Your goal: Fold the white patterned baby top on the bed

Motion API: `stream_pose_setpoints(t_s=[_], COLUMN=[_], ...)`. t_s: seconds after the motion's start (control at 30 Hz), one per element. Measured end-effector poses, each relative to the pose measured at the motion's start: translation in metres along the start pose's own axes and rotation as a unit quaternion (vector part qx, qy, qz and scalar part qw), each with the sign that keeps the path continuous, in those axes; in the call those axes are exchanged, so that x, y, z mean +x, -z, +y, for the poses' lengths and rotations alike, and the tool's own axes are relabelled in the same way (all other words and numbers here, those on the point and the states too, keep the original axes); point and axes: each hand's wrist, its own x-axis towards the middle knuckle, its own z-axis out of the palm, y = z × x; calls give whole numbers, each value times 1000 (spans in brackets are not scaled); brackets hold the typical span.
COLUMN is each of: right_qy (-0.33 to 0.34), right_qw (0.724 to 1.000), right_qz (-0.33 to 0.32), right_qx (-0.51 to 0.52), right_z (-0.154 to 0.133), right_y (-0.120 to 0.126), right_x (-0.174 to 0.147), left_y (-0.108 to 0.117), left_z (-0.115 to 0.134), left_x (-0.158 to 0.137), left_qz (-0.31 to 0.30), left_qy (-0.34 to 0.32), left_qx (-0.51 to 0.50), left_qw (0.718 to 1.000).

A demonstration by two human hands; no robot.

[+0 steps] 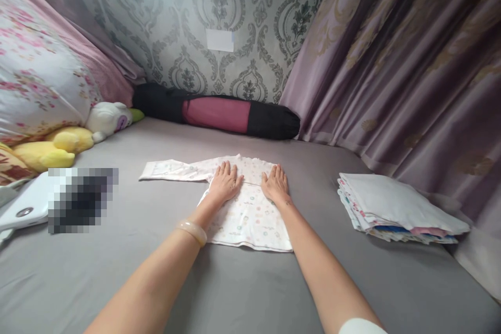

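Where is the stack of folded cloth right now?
In the head view, the folded stack lies at right on the grey sheet, near the purple curtain, right of the printed shirt under the right hand.

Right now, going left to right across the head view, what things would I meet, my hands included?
Yellow plush toy, white plush toy, shirt sleeve, left hand, right hand, stack of folded cloth.
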Motion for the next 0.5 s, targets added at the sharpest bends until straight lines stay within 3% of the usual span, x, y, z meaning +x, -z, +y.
stream_pose_setpoints(t_s=[0.4, 0.5], right_qy=[-8, 24], right_qw=[999, 999], right_qz=[-30, -6], right_qx=[-16, -28], right_z=[-1, -8], right_y=[13, 15], right_x=[5, 9], left_y=[7, 9], left_z=[5, 6], left_x=[-1, -2], left_qz=[-32, -39], left_qy=[14, 11], left_qx=[74, 79], left_qw=[997, 996])
